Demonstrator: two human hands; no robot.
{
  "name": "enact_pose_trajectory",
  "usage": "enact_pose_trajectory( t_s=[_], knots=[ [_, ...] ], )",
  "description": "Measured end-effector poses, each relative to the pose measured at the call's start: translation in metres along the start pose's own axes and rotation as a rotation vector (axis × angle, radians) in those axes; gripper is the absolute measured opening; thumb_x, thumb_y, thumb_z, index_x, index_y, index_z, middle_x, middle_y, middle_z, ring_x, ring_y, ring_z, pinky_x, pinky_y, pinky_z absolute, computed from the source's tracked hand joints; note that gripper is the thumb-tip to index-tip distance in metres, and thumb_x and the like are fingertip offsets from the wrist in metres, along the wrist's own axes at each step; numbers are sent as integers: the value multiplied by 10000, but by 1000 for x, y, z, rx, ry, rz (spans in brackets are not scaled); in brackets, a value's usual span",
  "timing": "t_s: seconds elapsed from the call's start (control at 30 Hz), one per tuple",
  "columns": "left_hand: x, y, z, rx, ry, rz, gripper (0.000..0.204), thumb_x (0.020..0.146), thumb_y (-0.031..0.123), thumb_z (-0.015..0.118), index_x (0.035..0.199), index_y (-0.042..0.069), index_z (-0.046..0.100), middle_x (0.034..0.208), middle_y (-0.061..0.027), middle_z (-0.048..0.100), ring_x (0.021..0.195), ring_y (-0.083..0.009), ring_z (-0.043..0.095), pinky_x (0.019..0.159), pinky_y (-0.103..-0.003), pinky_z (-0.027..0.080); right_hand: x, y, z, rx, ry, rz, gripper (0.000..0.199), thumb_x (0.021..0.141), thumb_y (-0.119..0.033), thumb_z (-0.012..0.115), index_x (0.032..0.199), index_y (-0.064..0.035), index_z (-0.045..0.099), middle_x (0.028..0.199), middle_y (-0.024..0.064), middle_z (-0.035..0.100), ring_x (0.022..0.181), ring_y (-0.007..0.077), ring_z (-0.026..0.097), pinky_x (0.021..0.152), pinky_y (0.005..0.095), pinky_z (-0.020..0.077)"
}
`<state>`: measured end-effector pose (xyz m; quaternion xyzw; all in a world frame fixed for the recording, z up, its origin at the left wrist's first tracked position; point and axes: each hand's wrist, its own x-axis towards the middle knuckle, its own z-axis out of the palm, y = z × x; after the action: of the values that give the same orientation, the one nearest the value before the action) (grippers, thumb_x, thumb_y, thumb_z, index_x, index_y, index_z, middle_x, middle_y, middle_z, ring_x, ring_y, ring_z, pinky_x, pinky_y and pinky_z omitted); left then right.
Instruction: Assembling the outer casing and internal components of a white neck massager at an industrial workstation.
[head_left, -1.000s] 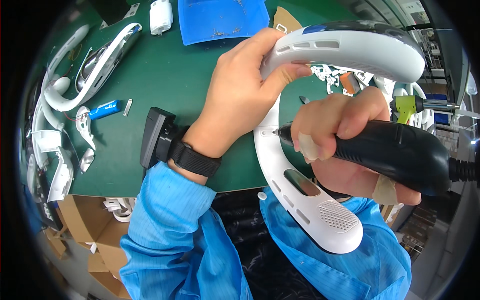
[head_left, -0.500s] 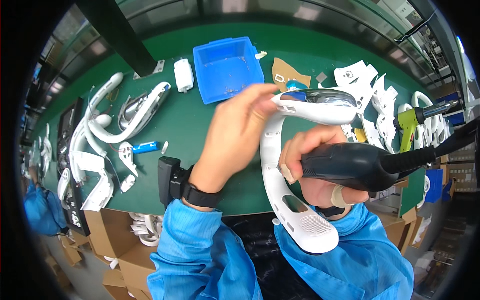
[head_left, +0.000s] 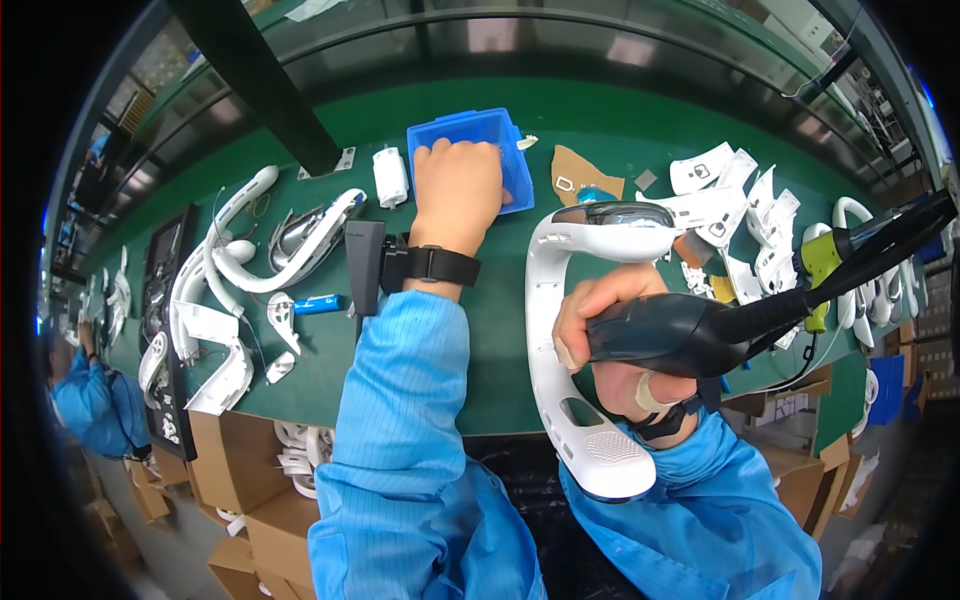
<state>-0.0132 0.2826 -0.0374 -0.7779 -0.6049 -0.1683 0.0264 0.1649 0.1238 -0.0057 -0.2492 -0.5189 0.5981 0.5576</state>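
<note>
The left hand (head_left: 458, 190) reaches into the blue tray (head_left: 520, 170) near the table's (head_left: 500, 340) far edge, fingers hidden. The right hand (head_left: 600, 340) grips a dark screwdriver (head_left: 690, 330) against the white curved shell (head_left: 560, 350) hanging over the near edge.

A single head-worn fisheye camera looks steeply down from above the person's chest onto a green workbench (head_left: 560, 150), its far edge bowed into an arc by the lens. The view sits close: the blue sleeves enter from the lower edge, with the left hand (head_left: 457, 185) and right hand (head_left: 610, 340) filling the centre. Only this one view is present, so no overlap with another can be told.
</note>
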Motion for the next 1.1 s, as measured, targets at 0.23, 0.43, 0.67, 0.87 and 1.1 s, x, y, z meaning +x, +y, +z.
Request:
enact_pose_trajectory(
  t_s=[0.23, 0.43, 0.67, 0.87, 1.1],
  knots=[
    [-1, -5, 5, -63, 138, 107, 87, 794, 191, 749, 783, 108, 723, 766, -75, 716, 822, -325, 635, 777, -448, 417, 0, 3, -8, 2, -8, 4, 954, 674, -873, 627, 1101, -28, 508, 715, 96, 558, 628, 177, 554, 573, 282, 439],
    [-2, -5, -8, 0, -48, 82, 97, 790, 188, 755, 752, 115, 702, 798, -87, 717, 857, -316, 623, 807, -434, 409, -2, 7, -10, 149, -38, 11, 950, 592, -765, 769, 1154, -40, 521, 790, 66, 608, 679, 105, 558, 603, 240, 437],
    [-3, -7, -3, 11, 81, 92, 85, 807, 158, 742, 875, 114, 715, 814, -96, 721, 834, -311, 632, 798, -433, 438, 1, 3, -1, -20, 11, -32, 943, 698, -874, 601, 1110, -31, 511, 703, 96, 561, 621, 182, 572, 571, 286, 459],
    [-8, -2, -26, -321, 84, 9, 101, 840, 128, 706, 881, 41, 674, 779, -115, 693, 846, -324, 643, 733, -418, 510, 3, 3, -3, -48, 11, -29, 947, 687, -882, 596, 1102, -35, 514, 700, 91, 564, 609, 178, 574, 563, 285, 463],
    [-17, -15, -32, -96, 305, 104, 124, 869, 165, 688, 902, 46, 689, 880, -123, 690, 859, -324, 626, 756, -425, 494, 2, 9, -2, -55, 31, -64, 954, 678, -881, 602, 1092, -25, 517, 701, 85, 573, 589, 177, 576, 538, 281, 476]
  ],
)
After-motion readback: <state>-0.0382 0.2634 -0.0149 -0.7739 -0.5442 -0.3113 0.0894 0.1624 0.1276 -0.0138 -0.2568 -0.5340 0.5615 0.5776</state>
